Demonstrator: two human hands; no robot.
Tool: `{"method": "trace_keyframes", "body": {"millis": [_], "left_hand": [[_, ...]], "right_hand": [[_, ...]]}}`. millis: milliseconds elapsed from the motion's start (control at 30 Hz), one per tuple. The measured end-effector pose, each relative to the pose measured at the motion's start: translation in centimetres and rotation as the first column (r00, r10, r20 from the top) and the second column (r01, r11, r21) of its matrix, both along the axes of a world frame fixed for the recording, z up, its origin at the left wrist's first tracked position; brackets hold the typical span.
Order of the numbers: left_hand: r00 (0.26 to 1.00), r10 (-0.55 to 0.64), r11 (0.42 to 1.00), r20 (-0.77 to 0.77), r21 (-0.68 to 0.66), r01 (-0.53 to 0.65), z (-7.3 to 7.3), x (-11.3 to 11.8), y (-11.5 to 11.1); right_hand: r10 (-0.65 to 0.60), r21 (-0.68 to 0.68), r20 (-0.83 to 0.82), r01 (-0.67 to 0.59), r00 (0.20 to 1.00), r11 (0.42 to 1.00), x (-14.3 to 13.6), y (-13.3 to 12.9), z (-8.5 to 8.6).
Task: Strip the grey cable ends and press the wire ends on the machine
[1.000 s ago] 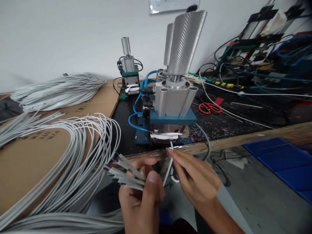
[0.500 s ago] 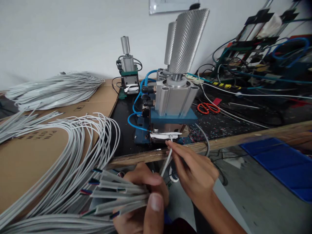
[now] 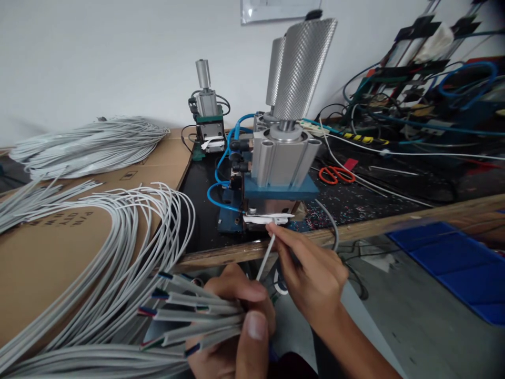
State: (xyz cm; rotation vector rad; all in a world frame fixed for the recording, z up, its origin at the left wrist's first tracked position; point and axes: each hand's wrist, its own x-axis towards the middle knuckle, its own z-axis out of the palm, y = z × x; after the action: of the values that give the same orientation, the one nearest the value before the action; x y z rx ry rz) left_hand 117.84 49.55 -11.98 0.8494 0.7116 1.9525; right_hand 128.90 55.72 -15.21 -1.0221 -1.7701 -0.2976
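Note:
My left hand (image 3: 240, 321) is closed around a bundle of grey cables (image 3: 197, 316); coloured inner wires show at their cut ends, which point left. Between the thumb and fingers of my right hand (image 3: 311, 268) is a single thin grey-white cable (image 3: 266, 255). This cable runs down toward my left hand. Its upper end meets the white-wrapped jaw (image 3: 262, 219) at the front of the pneumatic machine (image 3: 280, 158), with the tip hidden by my fingertips. The machine has a silver cylinder body, a tall knurled cylinder on top and a blue plate below.
Long white cables (image 3: 118, 221) lie curved on cardboard (image 3: 51, 263) at left, with a larger bundle (image 3: 90, 145) behind. A smaller similar machine (image 3: 207, 105) stands further back. Orange-handled scissors (image 3: 337, 175) and wire scraps are on the black mat, by the wooden table edge (image 3: 224, 257).
My right hand has shifted slightly left and up with the cable, its fingertips closer to the jaw. My left hand and its bundle have moved a little right.

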Motion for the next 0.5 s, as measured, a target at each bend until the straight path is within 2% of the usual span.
{"method": "trace_keyframes", "body": {"millis": [133,333,433,500], "left_hand": [[0.992,-0.088,0.987,-0.095,0.123,0.099,-0.6,-0.7,0.3],[1.000,0.006,0.999,0.019,-0.035,-0.006,0.4,0.3,-0.4],[1.000,-0.020,1.000,0.007,-0.013,0.020,0.2,0.1,-0.4],[0.997,-0.069,0.996,-0.028,0.058,0.071,-0.3,-0.3,-0.2]], "right_hand": [[-0.008,-0.001,-0.009,0.008,1.000,1.000,-0.1,-0.1,0.0],[-0.027,-0.003,-0.006,0.027,1.000,1.000,0.0,-0.1,-0.1],[-0.030,-0.006,0.001,0.030,1.000,1.000,0.0,-0.1,-0.2],[-0.023,-0.006,0.001,0.023,1.000,1.000,0.0,-0.1,-0.2]]}}
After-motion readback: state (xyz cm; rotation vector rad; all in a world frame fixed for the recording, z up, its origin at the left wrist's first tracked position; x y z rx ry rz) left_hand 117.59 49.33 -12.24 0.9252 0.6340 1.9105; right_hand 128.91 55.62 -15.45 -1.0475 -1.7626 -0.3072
